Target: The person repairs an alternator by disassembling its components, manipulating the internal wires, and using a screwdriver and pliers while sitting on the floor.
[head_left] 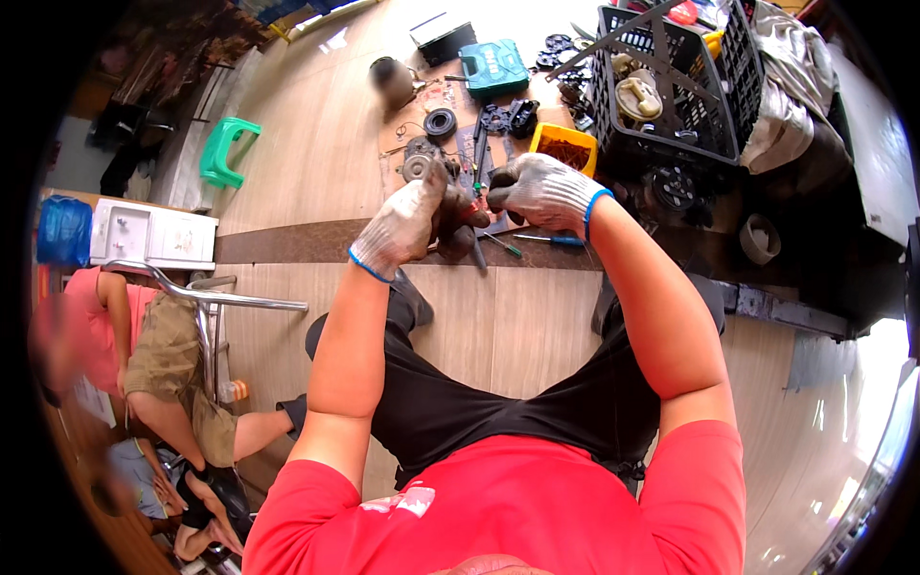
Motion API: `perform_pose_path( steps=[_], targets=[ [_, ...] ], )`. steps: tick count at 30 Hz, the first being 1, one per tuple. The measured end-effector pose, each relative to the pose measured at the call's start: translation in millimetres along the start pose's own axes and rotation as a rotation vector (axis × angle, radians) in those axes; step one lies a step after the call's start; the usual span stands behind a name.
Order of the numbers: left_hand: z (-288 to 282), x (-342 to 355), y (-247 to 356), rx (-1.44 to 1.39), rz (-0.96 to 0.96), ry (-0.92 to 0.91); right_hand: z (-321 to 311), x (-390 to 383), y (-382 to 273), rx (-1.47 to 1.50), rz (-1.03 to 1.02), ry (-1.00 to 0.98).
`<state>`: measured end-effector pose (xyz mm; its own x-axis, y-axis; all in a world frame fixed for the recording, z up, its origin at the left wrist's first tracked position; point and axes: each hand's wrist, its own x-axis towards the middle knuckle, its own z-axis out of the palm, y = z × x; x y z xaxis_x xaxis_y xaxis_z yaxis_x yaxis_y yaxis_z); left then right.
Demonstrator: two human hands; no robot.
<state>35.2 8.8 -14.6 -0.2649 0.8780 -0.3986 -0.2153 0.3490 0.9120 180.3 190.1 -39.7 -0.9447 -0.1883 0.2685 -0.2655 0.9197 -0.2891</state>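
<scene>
My left hand [402, 222], in a grey-white knit glove with a blue cuff, is closed around a dark, greasy machine part [452, 222] with a bit of red on it. Just right of that part is my right hand [544, 192], gloved the same way. Its fingers are pinched together, and what they hold, if anything, is hidden. A round metal part [417, 168] lies just beyond the left hand. On the floor below the right hand are a blue-handled screwdriver [551, 239] and a green-ended tool [504, 246].
A yellow tray [591, 153] of reddish-brown contents stands beyond my right hand. Farther off are a black ring [440, 123], a teal case [494, 67] and a black crate [695, 149] of parts. A green stool [226, 144] stands left; two people sit at lower left.
</scene>
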Motion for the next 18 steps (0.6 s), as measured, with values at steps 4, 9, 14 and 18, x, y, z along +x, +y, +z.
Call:
perform_pose_path(
  steps=[4, 9, 14, 18],
  targets=[
    [-19.2, 7.5, -25.8, 0.800, 0.346, 0.115, -20.7, 6.4, -16.2, 0.434, 0.644, -0.198],
    [-2.7, 4.1, -7.8, 1.003, 0.243, 0.166, -4.2, -1.0, -5.3, 0.186, 0.357, -0.080],
    [-7.7, 21.9, -25.0, 0.380, 0.207, 0.217, 15.1, 6.8, -11.5, 0.413, 0.411, 0.029],
    [-0.4, 40.0, -26.2, -0.601, 0.356, 0.162, 32.2, 13.4, -27.4, 0.748, 0.622, 0.151]
  ],
)
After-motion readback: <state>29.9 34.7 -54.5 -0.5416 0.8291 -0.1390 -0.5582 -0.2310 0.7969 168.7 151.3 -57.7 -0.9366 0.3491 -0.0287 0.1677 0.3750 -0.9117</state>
